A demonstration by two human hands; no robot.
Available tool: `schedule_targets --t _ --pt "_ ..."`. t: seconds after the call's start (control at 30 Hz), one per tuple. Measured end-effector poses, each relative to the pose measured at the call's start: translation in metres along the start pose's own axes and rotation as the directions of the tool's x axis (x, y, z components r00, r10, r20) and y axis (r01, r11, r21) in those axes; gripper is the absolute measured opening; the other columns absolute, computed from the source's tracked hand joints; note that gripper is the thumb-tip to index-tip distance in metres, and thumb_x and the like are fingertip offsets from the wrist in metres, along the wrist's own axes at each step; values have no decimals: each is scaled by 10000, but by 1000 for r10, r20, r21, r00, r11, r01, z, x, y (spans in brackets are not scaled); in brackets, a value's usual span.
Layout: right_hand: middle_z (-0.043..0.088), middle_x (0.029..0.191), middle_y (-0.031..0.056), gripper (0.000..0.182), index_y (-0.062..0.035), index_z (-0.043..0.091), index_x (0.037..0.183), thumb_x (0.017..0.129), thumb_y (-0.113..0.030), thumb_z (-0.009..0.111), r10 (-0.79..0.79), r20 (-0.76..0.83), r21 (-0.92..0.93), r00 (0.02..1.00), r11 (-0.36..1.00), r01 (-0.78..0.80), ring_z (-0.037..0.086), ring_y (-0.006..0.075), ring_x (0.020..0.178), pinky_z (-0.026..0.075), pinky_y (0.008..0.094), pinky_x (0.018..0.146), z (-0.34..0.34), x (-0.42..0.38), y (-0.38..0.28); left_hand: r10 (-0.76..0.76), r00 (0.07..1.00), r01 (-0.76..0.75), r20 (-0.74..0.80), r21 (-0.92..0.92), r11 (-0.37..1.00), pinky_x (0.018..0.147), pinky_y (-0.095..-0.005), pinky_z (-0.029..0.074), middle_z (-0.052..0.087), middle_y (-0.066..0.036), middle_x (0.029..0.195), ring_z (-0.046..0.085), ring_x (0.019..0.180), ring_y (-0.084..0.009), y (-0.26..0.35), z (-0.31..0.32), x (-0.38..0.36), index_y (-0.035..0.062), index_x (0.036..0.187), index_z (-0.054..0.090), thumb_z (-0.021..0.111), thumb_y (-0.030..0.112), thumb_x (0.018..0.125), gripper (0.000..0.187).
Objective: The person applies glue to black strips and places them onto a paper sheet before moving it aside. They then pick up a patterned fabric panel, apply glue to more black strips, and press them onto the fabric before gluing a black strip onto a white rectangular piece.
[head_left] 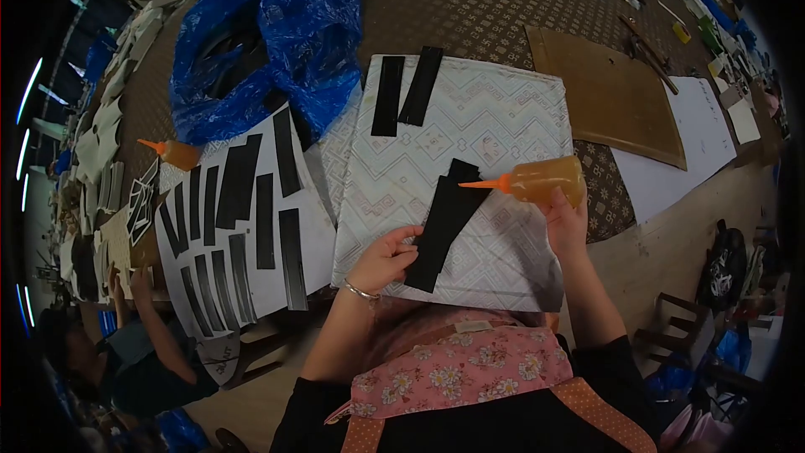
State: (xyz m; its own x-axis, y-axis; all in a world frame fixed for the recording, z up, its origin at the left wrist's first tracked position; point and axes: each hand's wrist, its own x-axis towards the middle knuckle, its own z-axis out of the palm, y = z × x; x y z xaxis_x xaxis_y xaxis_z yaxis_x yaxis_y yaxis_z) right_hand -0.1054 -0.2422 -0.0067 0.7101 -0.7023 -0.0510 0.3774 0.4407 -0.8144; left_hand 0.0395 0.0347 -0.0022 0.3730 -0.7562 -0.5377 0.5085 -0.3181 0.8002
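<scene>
My right hand is closed around a squeeze bottle of amber liquid. The bottle lies tilted on its side in the air, its orange nozzle pointing left over the upper end of a small stack of black strips. At the lower left edge of that stack, my left hand has its fingertips and thumb closed on the strips. Under them is a pale patterned board. Two more black strips lie near its top left corner. Whether any liquid is leaving the nozzle cannot be made out.
Left of the board, several black strips rest on a white sheet. A blue plastic bag stands behind, a second orange-tipped bottle beside it. At right lies a brown sheet. Another person works at far left.
</scene>
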Motion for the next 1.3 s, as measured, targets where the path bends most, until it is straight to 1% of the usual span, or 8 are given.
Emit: schedule_targets --t 0.2,0.27,0.47,0.7,0.87,1.0,1.17,1.3 --pt "476 1111 66 493 -74 319 1227 816 -75 591 94 46 -30 995 995 -93 510 198 1016 446 382 869 -5 -19 -1 15 1000 -15 -1 -52 999 464 -149 323 602 25 835 433 558 -6 -8 -2 4 96 1222 447 476 25 826 403" --pt "486 1094 67 497 -63 329 1233 812 -80 592 284 82 -26 955 959 -283 513 202 1003 442 392 867 -9 -42 2 20 999 -19 41 -30 999 603 -186 479 623 -49 934 602 791 -73 -10 -3 6 50 1259 386 442 39 858 405" --pt "487 1175 96 469 -57 358 1237 826 -119 575 409 211 61 888 901 -430 505 231 1065 433 383 888 13 -63 -4 8 998 0 55 -145 989 630 -206 502 624 -65 947 619 794 -101 4 6 1 41 1260 384 430 33 856 407" --pt "505 1177 104 391 -31 413 1205 872 -205 520 322 129 120 938 934 -337 506 232 1081 423 384 909 20 5 -10 58 998 -57 20 -42 997 622 -206 500 626 -47 933 613 772 -87 -8 -1 5 46 1259 402 447 32 848 413" --pt "499 1104 82 448 -67 326 1230 844 -87 553 124 11 15 992 992 -124 524 209 1021 455 362 859 19 27 16 -6 1000 4 -15 -88 996 596 -190 480 620 -27 933 594 742 -59 -7 0 6 52 1252 418 486 64 853 404" --pt "486 1101 76 522 -76 289 1252 820 -57 581 164 24 16 986 986 -164 520 205 1011 454 359 854 22 20 15 13 1000 -13 -5 -39 999 612 -202 489 617 -31 944 598 759 -66 -5 -1 4 52 1252 418 487 68 858 401" --pt "458 1166 95 665 -63 247 1304 774 -109 647 379 120 -109 918 924 -367 469 221 1095 426 370 893 15 -38 9 4 1000 -4 -18 -48 999 609 -202 489 624 -42 932 593 752 -76 -4 1 5 52 1245 418 458 28 847 401" --pt "447 1208 98 694 -56 258 1313 756 -132 666 358 346 -331 867 911 -244 445 234 1137 416 367 913 -4 -45 4 25 999 -20 35 -139 990 663 -238 516 617 -76 978 618 822 -117 8 8 3 34 1261 394 469 48 866 403"
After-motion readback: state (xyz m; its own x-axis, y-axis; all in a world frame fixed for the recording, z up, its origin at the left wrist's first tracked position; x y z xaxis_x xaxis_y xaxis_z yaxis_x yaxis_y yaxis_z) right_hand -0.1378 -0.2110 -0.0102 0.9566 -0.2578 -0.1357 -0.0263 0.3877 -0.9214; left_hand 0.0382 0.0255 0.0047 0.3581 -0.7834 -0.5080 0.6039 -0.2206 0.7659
